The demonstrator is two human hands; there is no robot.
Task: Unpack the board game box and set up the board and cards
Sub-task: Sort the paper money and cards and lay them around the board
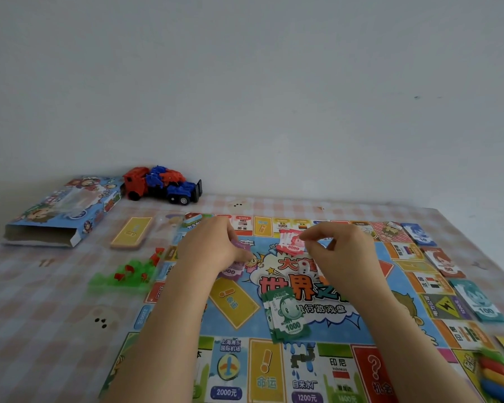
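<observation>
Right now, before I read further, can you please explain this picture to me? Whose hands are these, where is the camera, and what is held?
There is no machine: a person wears one camera on the head, looking down at their own hands. The game board lies unfolded on a checked tablecloth, with green 1000 notes on it and the opened box far left. The left hand holds purple notes; the right hand pinches red 5000 notes.
</observation>
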